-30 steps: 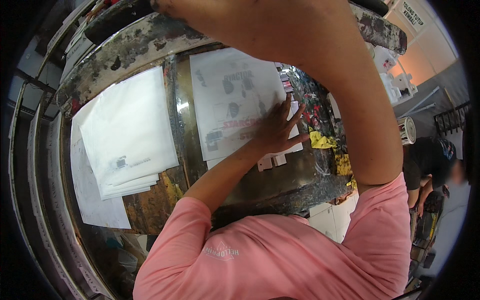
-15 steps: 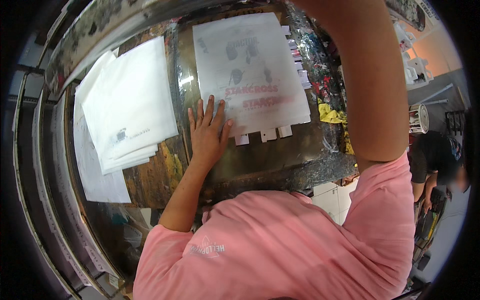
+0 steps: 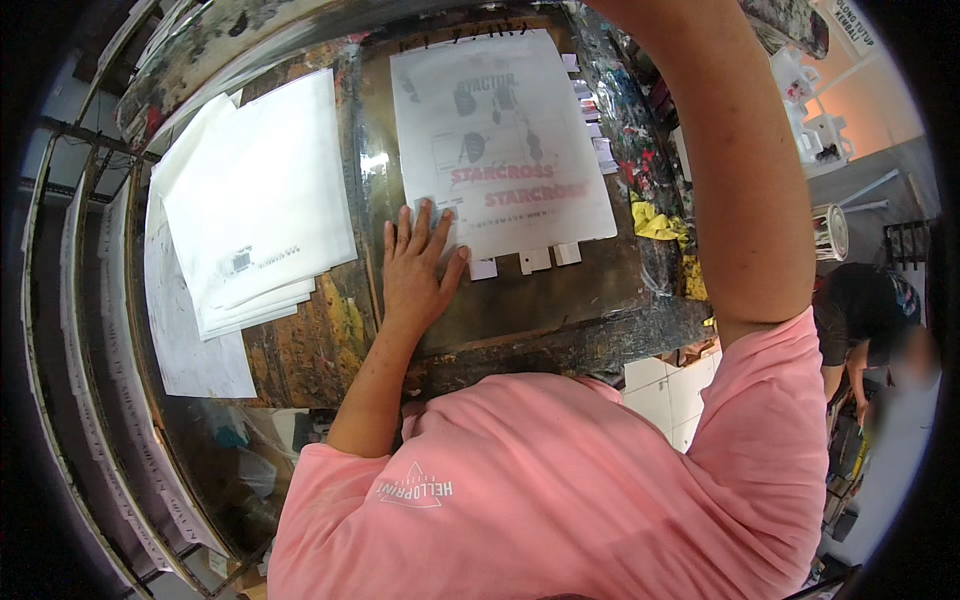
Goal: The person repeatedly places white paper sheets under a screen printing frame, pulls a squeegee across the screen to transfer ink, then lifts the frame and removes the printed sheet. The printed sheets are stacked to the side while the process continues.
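Note:
My left hand (image 3: 415,272) lies flat, fingers spread, at the near left corner of a thin whitish sheet (image 3: 555,110) with grey and red print showing on it. The sheet rests on a dark, shiny board (image 3: 500,315). Small pale tabs (image 3: 536,260) stick out from under its near and right edges. My right forearm (image 3: 745,140) reaches up past the top edge of the picture, so the right hand is out of sight. Left of the board sits a stack of white translucent bags or sheets (image 3: 275,170) with small dark print near one corner.
A paint-stained frame or bar (image 3: 215,45) crosses the far left. Crumpled yellow material (image 3: 657,222) lies at the board's right edge. Metal racks (image 3: 85,350) run down the left side. A paint can (image 3: 828,232) and another person (image 3: 868,310) are at the right.
The stained frame at the far left has risen and moved away. My right forearm has shifted slightly left. The left hand stays at the sheet's corner; the whole view has tilted a little.

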The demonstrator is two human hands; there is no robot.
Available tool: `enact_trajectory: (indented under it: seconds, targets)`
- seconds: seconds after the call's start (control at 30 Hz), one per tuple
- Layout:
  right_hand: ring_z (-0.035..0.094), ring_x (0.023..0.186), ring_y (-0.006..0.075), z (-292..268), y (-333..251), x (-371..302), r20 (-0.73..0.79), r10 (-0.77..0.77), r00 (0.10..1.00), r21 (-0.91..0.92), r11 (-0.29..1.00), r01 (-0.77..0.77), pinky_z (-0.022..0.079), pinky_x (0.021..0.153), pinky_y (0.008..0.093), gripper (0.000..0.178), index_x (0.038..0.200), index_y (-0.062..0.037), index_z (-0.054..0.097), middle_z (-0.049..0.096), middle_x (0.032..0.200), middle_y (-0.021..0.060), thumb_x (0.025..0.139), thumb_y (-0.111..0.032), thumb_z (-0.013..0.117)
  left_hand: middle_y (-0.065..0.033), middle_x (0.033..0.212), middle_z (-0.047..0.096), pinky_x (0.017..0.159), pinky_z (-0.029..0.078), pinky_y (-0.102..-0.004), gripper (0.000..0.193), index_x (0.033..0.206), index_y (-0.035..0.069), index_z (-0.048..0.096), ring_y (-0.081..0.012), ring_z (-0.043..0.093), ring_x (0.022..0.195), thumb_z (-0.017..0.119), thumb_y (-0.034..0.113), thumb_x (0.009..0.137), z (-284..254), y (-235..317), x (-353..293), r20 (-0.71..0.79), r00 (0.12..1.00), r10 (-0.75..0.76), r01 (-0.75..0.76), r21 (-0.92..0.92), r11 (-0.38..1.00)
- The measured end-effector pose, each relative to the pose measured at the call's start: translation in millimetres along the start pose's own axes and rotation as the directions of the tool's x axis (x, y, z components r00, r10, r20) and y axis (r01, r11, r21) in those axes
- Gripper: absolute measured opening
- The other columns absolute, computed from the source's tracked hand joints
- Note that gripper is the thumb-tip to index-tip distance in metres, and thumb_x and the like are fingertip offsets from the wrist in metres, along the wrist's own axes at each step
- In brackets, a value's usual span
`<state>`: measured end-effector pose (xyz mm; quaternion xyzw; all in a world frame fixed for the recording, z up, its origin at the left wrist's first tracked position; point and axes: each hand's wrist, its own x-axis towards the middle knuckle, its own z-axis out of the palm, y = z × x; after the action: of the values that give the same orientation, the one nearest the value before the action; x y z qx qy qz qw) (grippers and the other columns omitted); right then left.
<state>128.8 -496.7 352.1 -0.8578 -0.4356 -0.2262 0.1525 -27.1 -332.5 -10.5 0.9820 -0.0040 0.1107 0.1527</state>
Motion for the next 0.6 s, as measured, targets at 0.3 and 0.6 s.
enact_trajectory:
  seconds: [0.3, 0.6]
  targets:
    - [0.070, 0.072, 0.0367, 28.7, 3.2, 6.0, -0.166, 0.002, 0.986, 0.023, 1.000, 0.002, 0.055, 0.075, 0.0477, 0.052, 0.084, 0.0051, 0.065, 0.070, 0.074, 0.0213, 0.095, -0.045, 0.054, -0.0242, 0.162, 0.039, 0.123, 0.027, -0.0542, 0.063, 0.153, 0.006, 0.051, -0.0431, 0.035, 0.151, 0.063, 0.041, 0.101, -11.9, -8.4, 5.1, -0.120, 0.991, -0.053, 0.044, -0.076, 0.996]
    - [0.062, 0.098, 0.0328, 71.3, -16.5, -87.5, 0.031, -0.019, 0.999, -0.172, 0.985, 0.024, 0.043, 0.088, 0.0488, 0.075, 0.142, 0.0054, 0.049, 0.067, 0.101, 0.0173, 0.094, -0.050, 0.065, -0.0090, 0.117, 0.066, 0.088, 0.054, -0.0308, 0.088, 0.146, -0.007, 0.047, -0.0156, 0.065, 0.100, 0.094, 0.016, 0.076, -178.3, -1.6, 14.7, -0.198, 0.882, -0.427, -0.111, -0.969, 0.220]
